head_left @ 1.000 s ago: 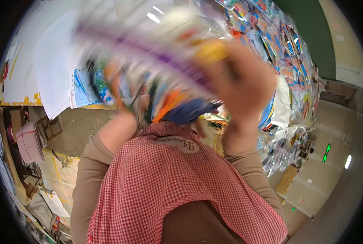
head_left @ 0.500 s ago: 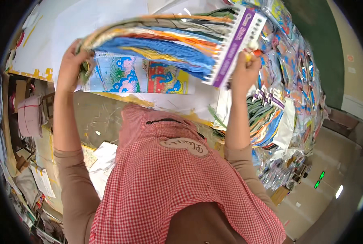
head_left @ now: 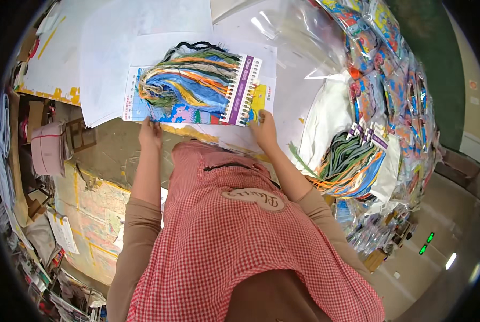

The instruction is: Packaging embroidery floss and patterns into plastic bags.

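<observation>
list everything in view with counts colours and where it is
thread bundle: 1, multicoloured, on printed sheet
thread card: 1, white with purple band, at bundle's right end
printed sheet: 1, mostly blue and yellow where visible, under bundle
plain papers: several, white, table's left half
table: 1, whitish, top centre
carded threads: several overlapping, multicoloured, right
plastic-wrapped packets: many, multicoloured, far right
folded bundle: 1, pink, left
clutter: uncountable, mixed colours, lower left
apron: 1, red-and-white check, worn
sleeves: 2, brown, on the arms
hands: 2, bare, left and right at printed sheet's near edge
</observation>
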A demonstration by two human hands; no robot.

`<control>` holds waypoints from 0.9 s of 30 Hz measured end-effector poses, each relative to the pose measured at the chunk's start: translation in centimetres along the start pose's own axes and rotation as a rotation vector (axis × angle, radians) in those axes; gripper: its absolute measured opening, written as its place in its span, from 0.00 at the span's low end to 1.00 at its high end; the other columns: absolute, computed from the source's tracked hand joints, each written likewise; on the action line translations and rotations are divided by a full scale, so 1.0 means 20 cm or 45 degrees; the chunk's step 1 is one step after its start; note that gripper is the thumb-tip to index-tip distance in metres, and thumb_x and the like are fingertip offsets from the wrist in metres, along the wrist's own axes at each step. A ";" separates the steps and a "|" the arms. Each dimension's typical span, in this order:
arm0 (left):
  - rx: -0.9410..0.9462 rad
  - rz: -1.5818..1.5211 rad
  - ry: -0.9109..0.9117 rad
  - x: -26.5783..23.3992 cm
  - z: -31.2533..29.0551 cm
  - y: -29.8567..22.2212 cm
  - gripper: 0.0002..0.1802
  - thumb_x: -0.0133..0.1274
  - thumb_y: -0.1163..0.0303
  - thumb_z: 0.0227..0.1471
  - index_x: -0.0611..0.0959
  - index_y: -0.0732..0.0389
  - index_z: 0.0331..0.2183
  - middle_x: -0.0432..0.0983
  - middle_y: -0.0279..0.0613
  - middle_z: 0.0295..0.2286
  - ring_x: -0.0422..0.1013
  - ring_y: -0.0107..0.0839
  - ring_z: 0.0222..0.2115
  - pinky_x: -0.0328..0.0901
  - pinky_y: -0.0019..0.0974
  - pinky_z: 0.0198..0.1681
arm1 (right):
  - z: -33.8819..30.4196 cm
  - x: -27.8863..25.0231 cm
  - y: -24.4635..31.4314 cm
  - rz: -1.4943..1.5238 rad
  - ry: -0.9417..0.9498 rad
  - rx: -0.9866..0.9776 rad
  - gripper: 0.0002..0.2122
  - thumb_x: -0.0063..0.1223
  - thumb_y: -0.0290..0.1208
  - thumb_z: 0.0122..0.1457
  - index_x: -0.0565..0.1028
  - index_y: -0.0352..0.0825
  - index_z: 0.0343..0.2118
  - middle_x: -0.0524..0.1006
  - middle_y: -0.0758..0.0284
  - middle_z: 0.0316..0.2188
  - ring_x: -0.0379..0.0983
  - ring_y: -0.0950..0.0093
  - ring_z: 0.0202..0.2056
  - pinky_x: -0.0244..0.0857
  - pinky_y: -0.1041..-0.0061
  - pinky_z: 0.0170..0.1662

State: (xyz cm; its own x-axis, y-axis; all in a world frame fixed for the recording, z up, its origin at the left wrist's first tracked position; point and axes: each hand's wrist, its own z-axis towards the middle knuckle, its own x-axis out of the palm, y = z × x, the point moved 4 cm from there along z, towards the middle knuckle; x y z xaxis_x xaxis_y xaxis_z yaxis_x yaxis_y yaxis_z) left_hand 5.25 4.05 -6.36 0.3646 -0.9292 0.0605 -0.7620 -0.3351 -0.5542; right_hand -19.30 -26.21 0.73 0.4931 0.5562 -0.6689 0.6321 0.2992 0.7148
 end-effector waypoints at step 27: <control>2.251 2.114 0.728 0.50 -0.71 0.37 0.35 0.44 0.79 0.48 0.65 0.42 0.57 0.48 0.66 0.57 0.55 0.63 0.54 0.58 0.51 0.51 | -0.03 -0.05 -0.23 1.226 0.261 0.919 0.29 0.47 0.49 0.59 0.60 0.31 0.55 0.69 0.63 0.46 0.65 0.71 0.47 0.63 0.70 0.45</control>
State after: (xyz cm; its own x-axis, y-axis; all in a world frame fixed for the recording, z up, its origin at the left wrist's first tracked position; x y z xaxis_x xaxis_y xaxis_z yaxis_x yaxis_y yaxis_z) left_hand -4.42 -9.99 1.97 -0.1105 -0.2224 -0.9687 0.8708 0.4481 -0.2022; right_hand -22.99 -27.68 -1.86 0.8811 0.4440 0.1629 0.2789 -0.7660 0.5792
